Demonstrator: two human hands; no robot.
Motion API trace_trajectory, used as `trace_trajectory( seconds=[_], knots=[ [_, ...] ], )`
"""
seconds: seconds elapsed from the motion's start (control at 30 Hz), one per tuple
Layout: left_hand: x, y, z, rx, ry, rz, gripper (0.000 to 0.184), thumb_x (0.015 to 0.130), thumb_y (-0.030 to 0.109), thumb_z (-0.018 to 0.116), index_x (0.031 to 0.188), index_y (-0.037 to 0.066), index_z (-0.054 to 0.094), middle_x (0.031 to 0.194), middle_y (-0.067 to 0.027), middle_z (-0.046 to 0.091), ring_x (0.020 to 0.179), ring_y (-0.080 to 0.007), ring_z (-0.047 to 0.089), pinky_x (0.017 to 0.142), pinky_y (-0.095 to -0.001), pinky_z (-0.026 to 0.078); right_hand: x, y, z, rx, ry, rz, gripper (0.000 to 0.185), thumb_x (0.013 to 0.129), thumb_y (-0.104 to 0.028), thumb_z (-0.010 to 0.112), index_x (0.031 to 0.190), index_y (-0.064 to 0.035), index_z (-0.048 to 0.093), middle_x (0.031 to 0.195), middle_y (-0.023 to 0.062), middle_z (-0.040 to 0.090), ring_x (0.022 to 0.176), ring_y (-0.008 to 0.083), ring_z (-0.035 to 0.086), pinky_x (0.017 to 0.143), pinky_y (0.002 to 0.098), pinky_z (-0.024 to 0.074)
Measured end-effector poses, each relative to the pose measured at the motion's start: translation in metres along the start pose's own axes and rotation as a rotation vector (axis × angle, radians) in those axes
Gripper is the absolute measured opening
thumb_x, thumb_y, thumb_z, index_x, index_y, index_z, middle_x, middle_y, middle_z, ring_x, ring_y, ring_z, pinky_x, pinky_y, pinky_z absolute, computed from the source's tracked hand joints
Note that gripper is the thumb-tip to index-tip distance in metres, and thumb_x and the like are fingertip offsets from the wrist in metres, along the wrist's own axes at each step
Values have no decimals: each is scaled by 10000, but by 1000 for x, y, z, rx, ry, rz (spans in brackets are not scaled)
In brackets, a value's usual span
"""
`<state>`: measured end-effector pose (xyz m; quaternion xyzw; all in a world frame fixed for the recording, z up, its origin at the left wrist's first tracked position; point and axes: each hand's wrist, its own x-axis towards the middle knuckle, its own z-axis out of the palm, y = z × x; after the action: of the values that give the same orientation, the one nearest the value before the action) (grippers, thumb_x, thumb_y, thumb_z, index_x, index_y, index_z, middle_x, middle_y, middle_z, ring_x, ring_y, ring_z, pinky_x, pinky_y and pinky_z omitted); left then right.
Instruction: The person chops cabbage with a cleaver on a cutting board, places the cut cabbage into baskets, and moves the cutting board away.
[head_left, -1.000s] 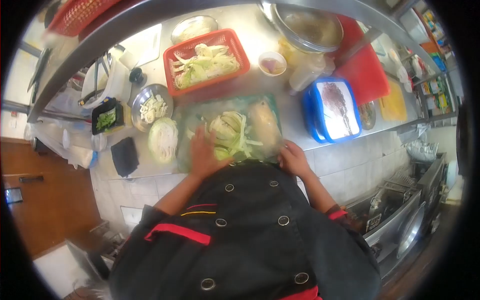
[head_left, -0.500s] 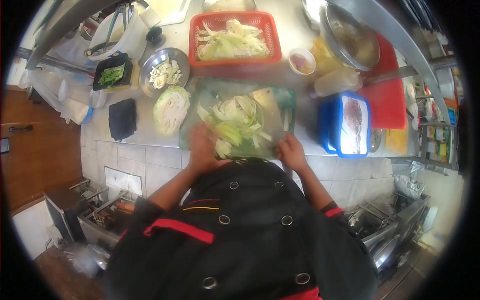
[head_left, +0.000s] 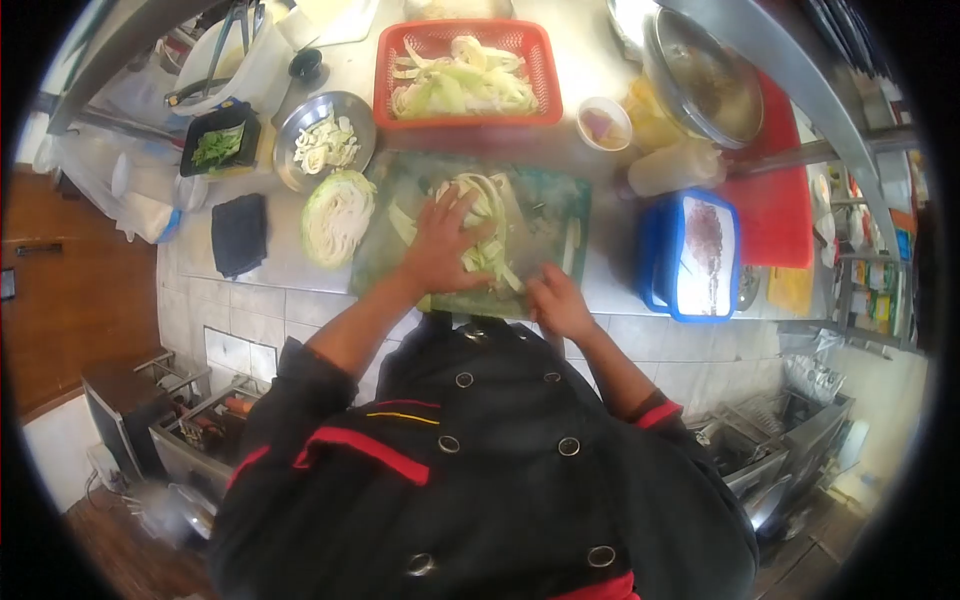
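My left hand (head_left: 444,240) is over the cut cabbage (head_left: 488,200) on the green cutting board (head_left: 385,230), its fingers and thumb spread across the leaves and gripping them. Closed around a knife handle, my right hand (head_left: 560,302) is at the board's front right edge. The knife's wide blade (head_left: 522,245) points away from me beside the cabbage, blurred and hard to separate from the board. A cabbage half (head_left: 338,220), cut face up, lies left of the board. Behind the board, a red plastic basket (head_left: 470,122) holds cabbage pieces.
On the left are a steel bowl (head_left: 365,125) of chopped white pieces, a black tray (head_left: 190,160) of green leaves and a dark folded cloth (head_left: 239,235). To the right stand a small cup (head_left: 604,140), a squeeze bottle (head_left: 675,170) and a blue container (head_left: 660,250). A metal rail crosses above.
My left hand has moved forward and right, from the board's front left edge onto the cabbage. My right hand, with the knife, has shifted slightly left.
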<state>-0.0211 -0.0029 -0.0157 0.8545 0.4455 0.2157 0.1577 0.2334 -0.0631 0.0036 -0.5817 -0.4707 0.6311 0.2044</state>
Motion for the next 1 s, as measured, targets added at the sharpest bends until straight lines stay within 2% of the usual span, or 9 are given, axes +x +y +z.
trace_trajectory(
  seconds=[0.1,0.3,0.47,0.57,0.67,0.73,0.87,0.93,1.0],
  knots=[
    [-2,2,6,-60,136,-13,619,618,458,806,1157,188,667,1455,-193,381,1352,-452,326,1074,-608,274,-6,-21,2,31,-34,33,274,992,-179,502,1210,-16,530,733,60,584,567,133,577,530,280,473],
    [21,6,-4,-95,385,-12,540,590,317,812,1083,146,672,1368,-184,465,1266,-437,429,1050,-542,350,-6,-57,-9,69,-67,-25,269,973,-155,497,1197,-11,542,726,54,584,560,138,577,528,280,470],
    [108,-6,-65,-33,414,29,500,616,300,798,1060,109,669,1354,-164,481,1246,-411,447,1046,-523,369,16,-137,-22,150,-15,-151,273,972,-195,501,1167,-15,564,727,48,605,562,135,576,520,272,460],
    [165,-22,-90,-23,391,-28,473,709,339,783,1087,71,688,1392,-174,462,1279,-382,422,1066,-489,365,53,-178,-28,310,127,-96,257,987,-208,475,1146,-33,576,756,58,611,564,124,566,511,270,454],
    [217,-56,-98,-5,304,-149,478,769,356,759,1129,51,675,1373,-184,487,1261,-367,460,1065,-459,382,93,-201,-43,174,200,-132,269,972,-208,479,1146,-29,580,808,140,657,645,232,635,580,351,501],
    [236,-91,-87,-38,-91,-422,511,812,381,734,1175,30,653,1356,-199,514,1252,-350,490,1069,-429,390,109,-204,-48,-740,574,-472,306,942,-205,513,1171,-11,571,908,222,674,802,369,662,712,436,519],
    [223,-99,-87,75,-116,-394,523,855,370,703,1245,32,613,1299,-212,567,1224,-340,529,1046,-420,416,92,-196,-59,-827,641,-444,337,900,-244,530,1135,-11,591,934,284,646,847,459,633,787,520,496],
    [208,-109,-80,89,220,-213,491,889,337,674,1275,46,592,1263,-206,594,1204,-351,545,1032,-441,430,78,-183,-66,-759,678,-512,323,912,-249,545,1155,-51,625,980,246,663,884,431,643,794,478,511],
    [186,-100,-88,83,261,-191,478,897,315,665,1287,52,581,1266,-201,593,1204,-353,544,1037,-442,427,47,-174,-65,-596,607,-422,319,913,-243,559,1170,-68,636,977,236,662,884,410,648,789,447,515]
  ],
)
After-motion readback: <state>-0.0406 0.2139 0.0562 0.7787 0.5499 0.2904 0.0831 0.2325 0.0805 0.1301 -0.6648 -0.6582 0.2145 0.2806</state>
